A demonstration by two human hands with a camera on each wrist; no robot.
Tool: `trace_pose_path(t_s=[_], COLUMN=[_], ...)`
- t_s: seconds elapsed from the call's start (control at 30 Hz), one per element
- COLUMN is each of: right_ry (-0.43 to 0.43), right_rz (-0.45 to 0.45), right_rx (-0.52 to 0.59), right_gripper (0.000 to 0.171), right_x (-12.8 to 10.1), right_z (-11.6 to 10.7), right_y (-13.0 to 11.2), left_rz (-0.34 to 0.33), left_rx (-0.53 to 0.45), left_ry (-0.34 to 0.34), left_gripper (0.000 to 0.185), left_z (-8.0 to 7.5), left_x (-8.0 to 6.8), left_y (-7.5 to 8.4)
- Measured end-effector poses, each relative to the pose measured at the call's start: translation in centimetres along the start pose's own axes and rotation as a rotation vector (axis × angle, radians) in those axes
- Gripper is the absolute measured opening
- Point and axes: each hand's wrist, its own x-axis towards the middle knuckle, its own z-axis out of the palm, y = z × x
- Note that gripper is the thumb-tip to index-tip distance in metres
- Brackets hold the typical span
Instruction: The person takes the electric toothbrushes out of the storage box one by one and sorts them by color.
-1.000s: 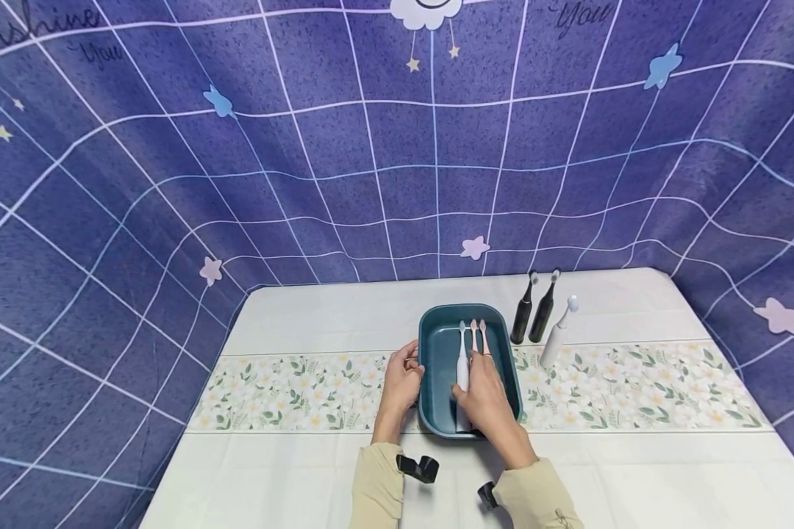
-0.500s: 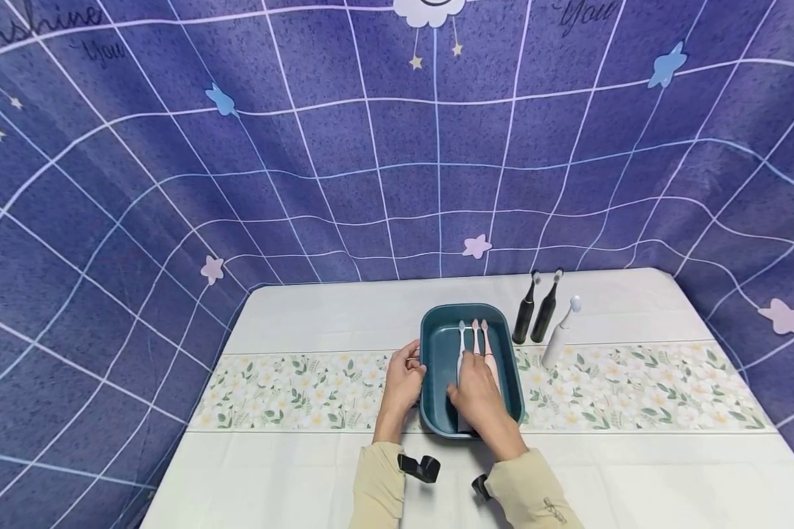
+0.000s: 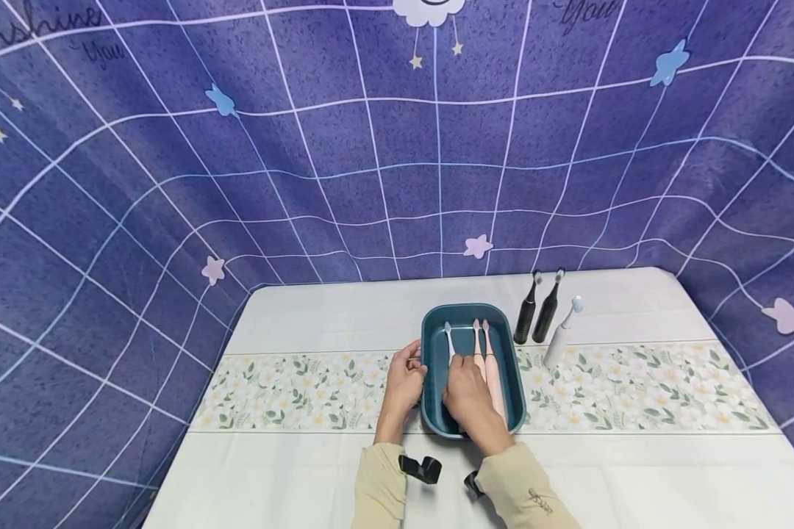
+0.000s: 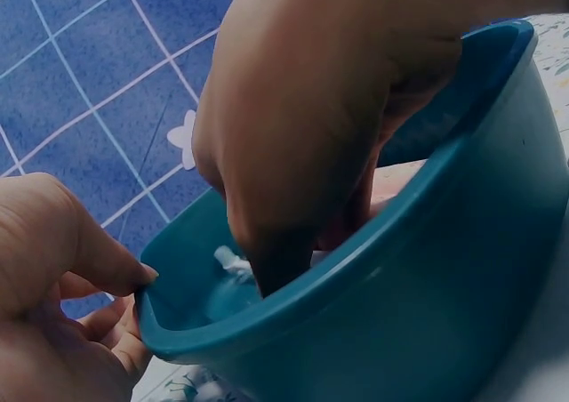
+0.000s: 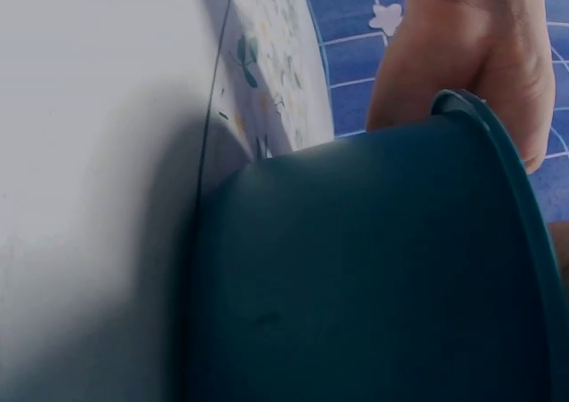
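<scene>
The teal tub (image 3: 473, 312) sits on the flowered runner (image 3: 291, 389) at the middle of the white table (image 3: 317, 316), and inside it lie a white toothbrush (image 3: 449, 334) and two pink toothbrushes (image 3: 486, 353), heads toward the far wall. The right hand (image 3: 468, 397) reaches down into the tub with its fingers curled onto the white toothbrush's handle — whether they fully close round it I cannot tell, since the hand hides the grip, though the left wrist view shows fingertips pressed low against the tub floor. The left hand (image 3: 405, 382) steadies the tub from outside, thumb hooked over the left rim and fingers curled against the wall. The white toothbrush looks light, rigid and smooth, likely a little slippery; the thick handle is the place to take it, not the thin neck or bristle head. The tub itself looks like stiff, light plastic that would slide easily on the cloth, hence the bracing hand. Compared with a second ago, the white toothbrush's head has swung leftward, away from the pink pair it lay against, and the right hand has shifted left with it; the left hand keeps its place. Two black toothbrushes (image 3: 534, 316) and another white one (image 3: 559, 338) stand upright just right of the tub.
</scene>
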Motion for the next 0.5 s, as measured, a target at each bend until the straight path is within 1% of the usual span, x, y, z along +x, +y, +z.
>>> trace_pose_path(t_s=[0.27,0.5], right_ry=[-0.017,-0.060], right_rz=[0.015,0.040], right_rx=[0.020,0.005], right_gripper=[0.038,0.036], right_x=[0.4,1.0], right_z=[0.2,0.3], right_y=[-0.2,-0.3], left_rz=[-0.021,-0.022], left_rx=[-0.007,0.004], left_ry=[-0.011,-0.001], left_gripper=[0.051,0.051], left_z=[0.0,0.0], left_x=[0.0,0.0], left_y=[0.1,0.0])
